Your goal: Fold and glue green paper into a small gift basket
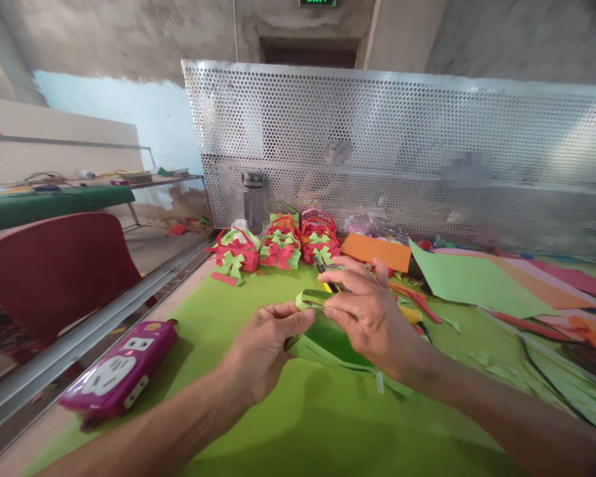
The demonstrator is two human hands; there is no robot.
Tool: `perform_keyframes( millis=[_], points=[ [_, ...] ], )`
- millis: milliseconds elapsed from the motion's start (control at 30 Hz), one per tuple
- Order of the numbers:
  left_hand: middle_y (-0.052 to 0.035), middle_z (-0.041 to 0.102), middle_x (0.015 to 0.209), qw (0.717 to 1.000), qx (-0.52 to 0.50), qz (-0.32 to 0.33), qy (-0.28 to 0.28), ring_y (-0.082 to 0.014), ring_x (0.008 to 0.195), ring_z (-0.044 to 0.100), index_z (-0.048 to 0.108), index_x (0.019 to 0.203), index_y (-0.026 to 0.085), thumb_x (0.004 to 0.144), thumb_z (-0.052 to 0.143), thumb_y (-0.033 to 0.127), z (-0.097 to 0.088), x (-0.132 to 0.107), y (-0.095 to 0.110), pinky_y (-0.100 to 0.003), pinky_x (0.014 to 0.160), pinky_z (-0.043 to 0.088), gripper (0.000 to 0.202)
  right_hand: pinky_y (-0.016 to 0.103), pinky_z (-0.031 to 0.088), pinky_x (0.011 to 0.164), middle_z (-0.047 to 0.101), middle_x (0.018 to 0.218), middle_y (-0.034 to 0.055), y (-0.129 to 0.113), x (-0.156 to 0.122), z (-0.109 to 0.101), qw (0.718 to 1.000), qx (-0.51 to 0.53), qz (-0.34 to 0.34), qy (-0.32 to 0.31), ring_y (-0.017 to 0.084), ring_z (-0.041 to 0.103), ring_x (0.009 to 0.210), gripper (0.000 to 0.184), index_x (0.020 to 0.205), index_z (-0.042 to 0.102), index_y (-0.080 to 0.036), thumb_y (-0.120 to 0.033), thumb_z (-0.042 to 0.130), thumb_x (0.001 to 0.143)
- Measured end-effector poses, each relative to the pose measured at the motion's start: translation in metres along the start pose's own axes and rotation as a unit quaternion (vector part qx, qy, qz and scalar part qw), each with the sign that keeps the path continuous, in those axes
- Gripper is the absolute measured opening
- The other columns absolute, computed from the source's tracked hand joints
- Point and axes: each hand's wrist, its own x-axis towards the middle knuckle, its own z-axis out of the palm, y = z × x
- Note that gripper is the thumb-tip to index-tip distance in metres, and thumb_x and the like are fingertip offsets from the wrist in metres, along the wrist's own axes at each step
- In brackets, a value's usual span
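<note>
Both my hands meet over the light green table cover (298, 424), working a folded piece of green paper (330, 341) with cut strips along its edge. My left hand (263, 348) pinches the paper's left side between thumb and fingers. My right hand (365, 311) grips the top of the same paper, its fingers curled around a looped strip. A yellow-handled tool (328, 286), partly hidden, lies just behind my right hand.
Several red and green paper baskets (278, 246) stand at the back, in front of a perforated metal screen (402, 146) and a grey bottle (253, 199). Orange, green and pink paper sheets (477, 281) lie at right. A purple power strip (122, 371) sits left, a red chair (54, 265) beyond.
</note>
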Motion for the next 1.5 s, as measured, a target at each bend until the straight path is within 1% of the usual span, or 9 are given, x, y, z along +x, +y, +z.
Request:
perform_keyframes(
  millis=[200,300,433,633,700,867,1033,1267,1500],
  points=[
    [-0.0002,0.065,0.061,1.0,0.005,0.014,0.009,-0.0085,0.052,0.056,0.068,0.066,0.013,0.059,0.077,0.02,0.001,0.0007,-0.0003,-0.02,0.053,0.046,0.013,0.06,0.013,0.1,0.065,0.109,0.0012,-0.0031,0.0007,0.0007,0.999,-0.045,-0.017,-0.011,0.028,0.043,0.12,0.023,0.061,0.062,-0.021,-0.013,0.053,0.081],
    [0.0003,0.065,0.06,1.0,0.007,0.022,0.016,-0.0085,0.05,0.056,0.067,0.063,0.014,0.057,0.078,0.021,0.0019,0.0017,0.0005,-0.02,0.051,0.046,0.014,0.058,0.023,0.098,0.067,0.102,0.0022,-0.0021,0.0037,0.0019,0.999,0.023,0.036,-0.023,0.027,0.049,0.115,0.016,0.065,0.063,-0.022,-0.017,0.058,0.079],
    [0.0001,0.066,0.06,0.999,0.014,0.027,0.02,-0.0085,0.05,0.057,0.067,0.063,0.014,0.057,0.078,0.02,0.0021,0.0016,0.0004,-0.021,0.052,0.047,0.015,0.048,0.038,0.093,0.068,0.098,0.0049,0.0,0.0062,0.003,0.986,0.133,0.092,-0.03,0.024,0.054,0.109,0.011,0.068,0.063,-0.022,-0.023,0.06,0.078],
    [0.0033,0.065,0.06,0.999,-0.009,0.043,0.011,-0.0085,0.052,0.058,0.066,0.065,0.016,0.057,0.078,0.014,0.0032,0.001,-0.0002,-0.02,0.052,0.047,0.015,0.053,0.028,0.099,0.064,0.11,0.0042,-0.0044,0.0029,0.0023,0.987,0.129,0.096,-0.009,0.025,0.047,0.117,0.011,0.069,0.059,-0.021,-0.019,0.056,0.079],
    [0.0038,0.065,0.059,0.999,-0.015,0.045,0.003,-0.0087,0.053,0.058,0.065,0.065,0.016,0.057,0.078,0.014,0.004,0.0009,0.0002,-0.02,0.052,0.047,0.015,0.055,0.023,0.1,0.063,0.111,0.0036,-0.0062,0.0019,0.0028,0.989,0.118,0.089,-0.001,0.025,0.045,0.119,0.011,0.069,0.059,-0.022,-0.018,0.055,0.079],
    [0.0039,0.064,0.058,0.998,-0.009,0.055,0.002,-0.008,0.053,0.057,0.066,0.065,0.016,0.057,0.079,0.014,0.0051,0.0004,0.0001,-0.019,0.053,0.043,0.015,0.053,0.024,0.101,0.063,0.11,0.0042,-0.008,0.0011,0.0042,0.99,0.121,0.067,0.013,0.024,0.045,0.119,0.011,0.071,0.058,-0.022,-0.016,0.055,0.079],
    [0.0034,0.064,0.06,0.998,-0.006,0.06,-0.003,-0.008,0.057,0.055,0.065,0.063,0.016,0.058,0.078,0.017,0.005,0.0006,-0.0015,-0.02,0.056,0.041,0.014,0.057,0.013,0.103,0.062,0.111,0.0027,-0.0097,0.0001,0.0034,0.993,0.104,0.057,0.019,0.025,0.045,0.119,0.014,0.068,0.057,-0.023,-0.015,0.053,0.08],
    [0.0032,0.065,0.062,0.997,0.008,0.071,0.004,-0.0093,0.063,0.056,0.066,0.061,0.017,0.058,0.078,0.017,0.0028,0.002,-0.0035,-0.02,0.062,0.039,0.013,0.053,0.027,0.098,0.065,0.104,0.0041,-0.0089,0.0005,0.0084,0.993,0.098,0.058,0.029,0.026,0.049,0.114,0.013,0.066,0.057,-0.021,-0.016,0.055,0.078],
    [0.0023,0.063,0.064,0.997,0.006,0.078,0.018,-0.0095,0.064,0.053,0.066,0.063,0.017,0.059,0.077,0.016,0.0011,0.0031,-0.0033,-0.02,0.062,0.038,0.012,0.05,0.03,0.098,0.063,0.109,0.0046,-0.0094,0.0019,0.004,0.993,0.103,0.053,0.013,0.024,0.047,0.117,0.014,0.07,0.056,-0.021,-0.011,0.05,0.078]
  ],
)
